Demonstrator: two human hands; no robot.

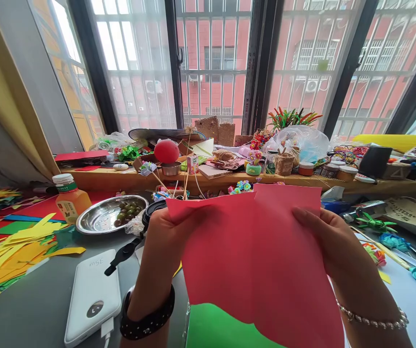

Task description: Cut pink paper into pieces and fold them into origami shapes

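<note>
A large sheet of red paper [251,256] is held up in front of me, with a faint crease down its middle and a small notch or tear at the top edge. My left hand [164,237] pinches its upper left side, thumb across the front. On the upper right, my right hand [333,237] grips it the same way, its thumb pressed on the face. The fingers behind the paper are hidden. Below the red sheet lies green paper [226,326] on the table.
At left stand a white power bank [94,295] with a cable, a metal plate [92,217] of green fruit, a juice bottle [70,198] and cut paper strips [22,251]. Paper flowers [394,241] lie at right. A cluttered wooden sill [208,179] runs below the windows.
</note>
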